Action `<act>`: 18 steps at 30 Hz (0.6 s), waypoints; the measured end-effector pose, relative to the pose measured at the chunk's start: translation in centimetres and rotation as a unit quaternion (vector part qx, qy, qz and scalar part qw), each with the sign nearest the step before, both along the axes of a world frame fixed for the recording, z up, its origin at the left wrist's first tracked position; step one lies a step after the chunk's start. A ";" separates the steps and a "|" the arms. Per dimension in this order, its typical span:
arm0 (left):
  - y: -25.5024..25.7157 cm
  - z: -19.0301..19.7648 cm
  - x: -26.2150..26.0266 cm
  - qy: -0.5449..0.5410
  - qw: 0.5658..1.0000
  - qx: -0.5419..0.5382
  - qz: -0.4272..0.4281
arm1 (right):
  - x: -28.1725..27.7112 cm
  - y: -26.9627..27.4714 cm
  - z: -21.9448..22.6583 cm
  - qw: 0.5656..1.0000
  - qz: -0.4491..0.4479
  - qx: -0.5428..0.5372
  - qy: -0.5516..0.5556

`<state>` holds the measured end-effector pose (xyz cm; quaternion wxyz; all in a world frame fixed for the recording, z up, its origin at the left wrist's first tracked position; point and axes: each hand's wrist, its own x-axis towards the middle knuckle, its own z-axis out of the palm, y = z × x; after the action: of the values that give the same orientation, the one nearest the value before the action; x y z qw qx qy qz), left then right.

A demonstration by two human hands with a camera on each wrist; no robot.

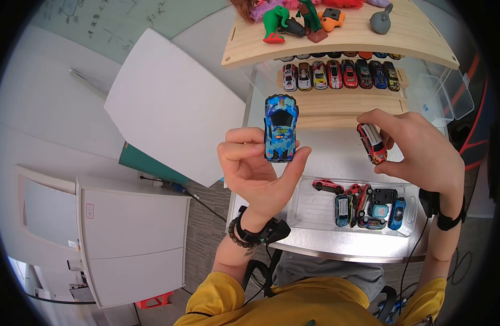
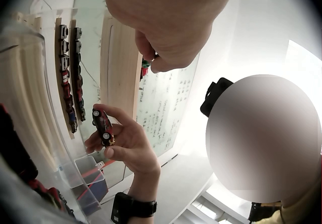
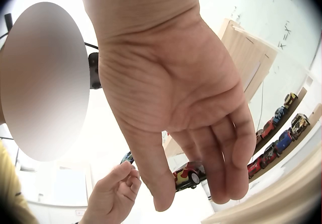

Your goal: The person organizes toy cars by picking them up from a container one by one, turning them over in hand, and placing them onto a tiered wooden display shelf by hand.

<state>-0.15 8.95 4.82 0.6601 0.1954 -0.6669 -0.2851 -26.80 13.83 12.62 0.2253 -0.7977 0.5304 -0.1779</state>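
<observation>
A blue camouflage toy car [image 1: 281, 130] is pinched upright between the thumb and fingers of my left hand [image 1: 258, 165], its roof turned toward the head camera. My right hand [image 1: 418, 146] grips a red and black toy car [image 1: 372, 144] by its two ends, thumb at the lower end. In the right wrist view, one wheel of this red and black car [image 3: 190, 176] shows between thumb and fingers. Both cars are held above the table. Below the hands sits a clear plastic tray [image 1: 309, 214] with several toy cars [image 1: 381, 211] in its right half.
Beyond the hands, a wooden rack [image 1: 337, 103] bears a row of toy cars [image 1: 341, 75]. Clay figures [image 1: 277, 24] stand on the wooden top shelf [image 1: 348, 41]. Clear plastic boxes [image 1: 448, 98] are at the right. A white board [image 1: 174, 108] leans at the left.
</observation>
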 end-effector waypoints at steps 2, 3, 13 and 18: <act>-0.1 -0.1 0.1 -0.003 1.000 -0.005 0.001 | 0.0 0.0 0.0 1.000 0.000 0.001 0.000; -0.1 -0.1 0.1 -0.006 1.000 -0.010 0.003 | 0.0 -0.1 0.1 1.000 0.000 0.006 0.001; -0.1 -0.2 0.0 -0.020 0.999 -0.021 0.039 | 0.1 -0.1 0.1 1.000 -0.005 0.021 0.005; -0.3 -0.2 0.0 -0.039 0.994 -0.078 0.071 | -0.2 -0.2 -0.7 1.000 0.007 -0.008 0.003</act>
<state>-0.16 8.63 4.63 0.6652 0.2015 -0.6969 -0.1769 -27.01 13.60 11.92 0.2182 -0.8036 0.5243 -0.1780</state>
